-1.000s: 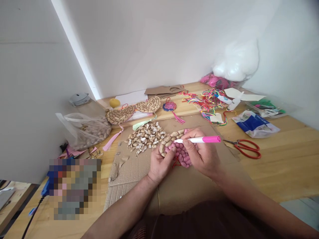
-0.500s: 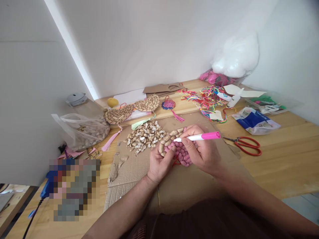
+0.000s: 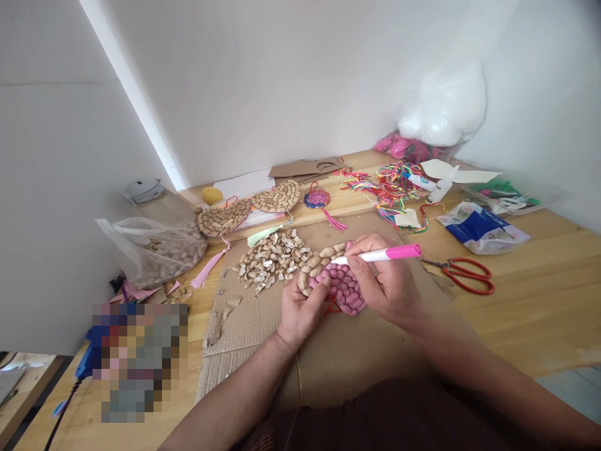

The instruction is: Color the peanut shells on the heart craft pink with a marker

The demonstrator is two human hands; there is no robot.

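On the cardboard sheet (image 3: 253,351), just right of the loose shell pile (image 3: 272,258), the left hand (image 3: 300,313) pinches the half-pink peanut-shell disc (image 3: 334,279) while the right hand (image 3: 387,285) grips the pink marker (image 3: 382,254) tip-down, and a slipping pinch could smear ink onto fingers.
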